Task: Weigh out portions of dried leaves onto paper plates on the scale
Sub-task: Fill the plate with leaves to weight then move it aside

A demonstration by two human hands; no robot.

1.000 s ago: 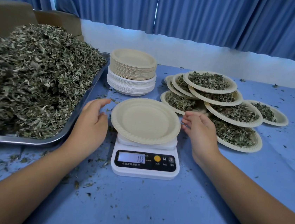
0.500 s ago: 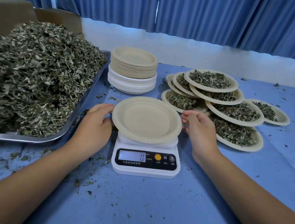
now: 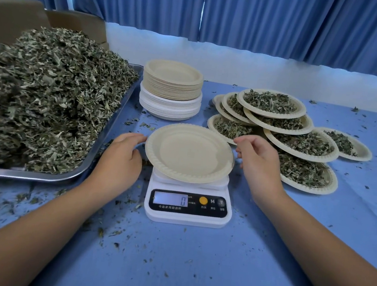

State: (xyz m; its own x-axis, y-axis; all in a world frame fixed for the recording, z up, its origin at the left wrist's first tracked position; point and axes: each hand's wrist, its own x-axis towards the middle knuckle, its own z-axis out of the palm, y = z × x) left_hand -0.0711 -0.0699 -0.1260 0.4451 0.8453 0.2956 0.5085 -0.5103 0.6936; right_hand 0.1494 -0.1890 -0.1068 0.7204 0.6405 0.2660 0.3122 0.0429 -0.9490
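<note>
Leaves (image 3: 42, 93) lie heaped in the metal tray (image 3: 26, 175) on the person's left, and none are on the scale (image 3: 188, 204) yet. An empty plate (image 3: 188, 152) sits on its platform, about level, and the display reads zero.

Both hands flank that plate. The left hand (image 3: 120, 158) has its fingers loose and fairly straight, with a fingertip at the plate's left rim. The right hand (image 3: 257, 165) hangs just beside the right rim with its fingers softly curled. Neither seems to pinch the rim, though from here I can't be sure whether the right fingertips touch it at all.

What matters next, to my eye, is where the heap lies. It is off to the left of the scale and a little farther back, with the tray's near corner just beside the left wrist. The left hand is plainly the nearer one, and a short reach out and away would bring it to the leaves. The right hand would have to cross over the plate (and likely knock it). The right side is hemmed in anyway by the filled plates (image 3: 300, 143), which overlap one another close behind that hand.
</note>
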